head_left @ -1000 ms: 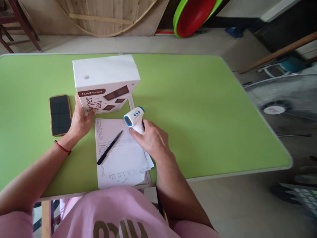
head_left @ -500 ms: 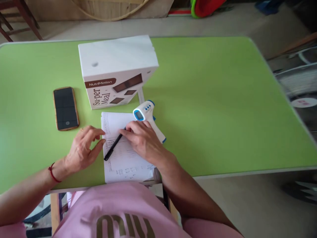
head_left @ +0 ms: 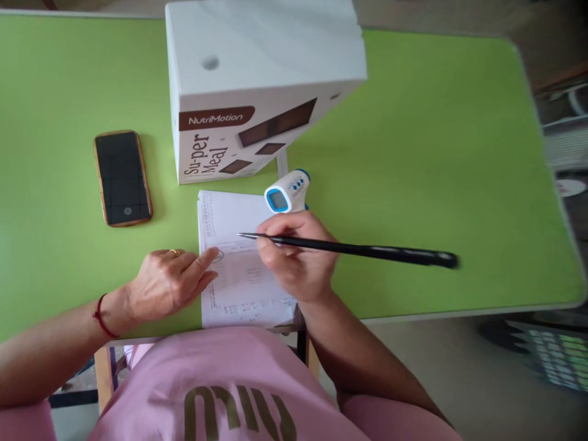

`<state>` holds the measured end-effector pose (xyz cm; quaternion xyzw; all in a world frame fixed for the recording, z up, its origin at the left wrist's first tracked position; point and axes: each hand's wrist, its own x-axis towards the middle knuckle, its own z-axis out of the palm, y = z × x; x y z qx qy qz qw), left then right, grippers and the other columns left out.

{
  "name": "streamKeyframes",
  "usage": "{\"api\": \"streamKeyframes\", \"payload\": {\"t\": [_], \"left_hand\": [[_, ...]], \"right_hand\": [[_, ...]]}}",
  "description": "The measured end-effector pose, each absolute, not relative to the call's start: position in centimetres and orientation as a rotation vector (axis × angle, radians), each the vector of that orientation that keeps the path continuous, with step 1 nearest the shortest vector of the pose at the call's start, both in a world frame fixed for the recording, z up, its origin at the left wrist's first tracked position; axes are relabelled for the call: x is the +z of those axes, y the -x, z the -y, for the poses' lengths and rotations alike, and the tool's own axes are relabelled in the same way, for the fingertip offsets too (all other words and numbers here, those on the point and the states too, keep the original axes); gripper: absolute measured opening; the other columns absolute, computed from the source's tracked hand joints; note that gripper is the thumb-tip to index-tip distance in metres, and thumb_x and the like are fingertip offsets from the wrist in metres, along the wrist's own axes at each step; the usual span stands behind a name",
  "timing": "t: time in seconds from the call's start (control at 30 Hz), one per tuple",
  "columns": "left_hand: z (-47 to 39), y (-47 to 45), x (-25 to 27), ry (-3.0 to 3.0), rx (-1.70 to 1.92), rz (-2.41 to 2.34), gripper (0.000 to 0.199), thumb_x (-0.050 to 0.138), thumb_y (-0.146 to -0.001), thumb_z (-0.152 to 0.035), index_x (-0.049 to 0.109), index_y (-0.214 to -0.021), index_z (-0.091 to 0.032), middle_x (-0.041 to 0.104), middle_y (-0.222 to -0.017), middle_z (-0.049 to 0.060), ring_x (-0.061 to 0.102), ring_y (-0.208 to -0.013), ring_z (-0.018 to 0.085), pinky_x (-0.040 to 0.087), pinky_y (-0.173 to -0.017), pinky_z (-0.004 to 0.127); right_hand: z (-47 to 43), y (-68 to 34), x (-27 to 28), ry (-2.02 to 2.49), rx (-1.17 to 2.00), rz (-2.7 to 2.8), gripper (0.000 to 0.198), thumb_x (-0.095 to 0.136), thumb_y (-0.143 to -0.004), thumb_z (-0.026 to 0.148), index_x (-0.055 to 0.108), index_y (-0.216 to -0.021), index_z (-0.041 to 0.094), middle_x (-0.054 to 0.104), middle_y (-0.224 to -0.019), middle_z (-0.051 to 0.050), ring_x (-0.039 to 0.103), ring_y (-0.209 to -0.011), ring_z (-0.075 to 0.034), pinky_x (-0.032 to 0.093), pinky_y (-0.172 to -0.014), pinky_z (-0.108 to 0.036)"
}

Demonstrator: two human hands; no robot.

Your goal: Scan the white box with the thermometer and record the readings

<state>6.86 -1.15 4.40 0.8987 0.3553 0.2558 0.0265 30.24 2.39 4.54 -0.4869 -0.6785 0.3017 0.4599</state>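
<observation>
My right hand [head_left: 301,260] is closed around a black pen [head_left: 349,247] above the paper. Its tip points left, and its long barrel sticks out to the right past my hand. Under it lies a white sheet of paper [head_left: 234,211] with handwritten lines and figures and a small circled mark near its left edge. My left hand [head_left: 168,283] rests at that edge, index finger and thumb stretched out over the paper, holding nothing. Just beyond my right hand is a white and blue infrared thermometer [head_left: 287,191]; its handle is hidden behind the hand.
A tall white "NutriMotion Su-per Meal" box [head_left: 271,55] stands behind the paper. To its left a phone [head_left: 123,177] in a brown-edged case lies face up on the green table [head_left: 436,153]. Beyond the table's right edge stands a fan-like object [head_left: 567,159], partly cut off.
My right hand has lifted the pen off the paper and swung it, tip now pointing left. My left hand has lowered, its index finger reaching onto the sheet. The view has tilted down and closer.
</observation>
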Motion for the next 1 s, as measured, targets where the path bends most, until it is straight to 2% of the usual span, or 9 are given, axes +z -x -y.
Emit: {"api": "streamKeyframes", "payload": {"t": [0.1,0.17,0.43,0.63,0.8,1.0], "left_hand": [[1.4,-6.8,3.3,-2.765,0.564,-1.209,0.029,0.045,-0.115,-0.027,0.066,-0.127,-0.011,0.07,-0.066,0.001,0.063,-0.048,0.017,0.036,-0.04,0.03],[1.5,-6.7,2.9,-2.72,0.472,-1.242,0.029,0.048,-0.114,-0.029,0.067,-0.128,-0.014,0.071,-0.067,0.002,0.066,-0.051,0.018,0.036,-0.04,0.029],[1.5,-6.5,2.9,-2.661,0.44,-1.221,0.032,0.049,-0.113,-0.031,0.066,-0.136,-0.015,0.068,-0.065,0.002,0.066,-0.054,0.019,0.036,-0.042,0.029],[1.4,-6.9,3.3,-2.72,0.466,-1.233,0.03,0.046,-0.113,-0.024,0.068,-0.129,-0.011,0.068,-0.064,0.001,0.064,-0.051,0.019,0.035,-0.042,0.032],[1.3,-7.0,3.5,-2.732,0.373,-1.254,0.029,0.047,-0.113,-0.026,0.068,-0.129,-0.014,0.069,-0.065,0.001,0.065,-0.051,0.018,0.037,-0.043,0.03],[1.4,-7.0,3.4,-2.745,0.414,-1.253,0.031,0.047,-0.113,-0.025,0.07,-0.128,-0.01,0.069,-0.064,0.002,0.063,-0.05,0.018,0.036,-0.042,0.031]], "right_hand": [[-1.9,-28.8,4.3,1.239,1.007,1.643,0.006,0.065,-0.087,0.027,0.061,-0.082,0.027,0.062,-0.065,0.004,0.046,-0.051,-0.012,0.043,-0.051,-0.029],[-1.8,-28.3,3.6,1.268,1.061,1.627,0.007,0.066,-0.084,0.029,0.061,-0.081,0.026,0.062,-0.065,0.004,0.046,-0.052,-0.012,0.043,-0.051,-0.029],[-1.6,-28.0,2.0,1.234,0.941,1.799,0.022,0.061,-0.095,0.035,0.052,-0.076,0.028,0.059,-0.063,0.002,0.054,-0.059,-0.016,0.048,-0.06,-0.032],[-1.6,-27.8,2.1,1.206,0.895,1.849,0.023,0.06,-0.097,0.032,0.052,-0.076,0.028,0.062,-0.065,0.002,0.057,-0.061,-0.016,0.049,-0.062,-0.031],[-1.8,-27.8,2.1,1.229,0.905,1.871,0.023,0.058,-0.097,0.033,0.051,-0.075,0.028,0.061,-0.065,0.001,0.057,-0.06,-0.016,0.048,-0.062,-0.031],[-1.7,-27.8,2.0,1.174,0.825,1.913,0.024,0.059,-0.098,0.026,0.051,-0.075,0.027,0.061,-0.066,0.002,0.057,-0.06,-0.015,0.048,-0.061,-0.029]]}}
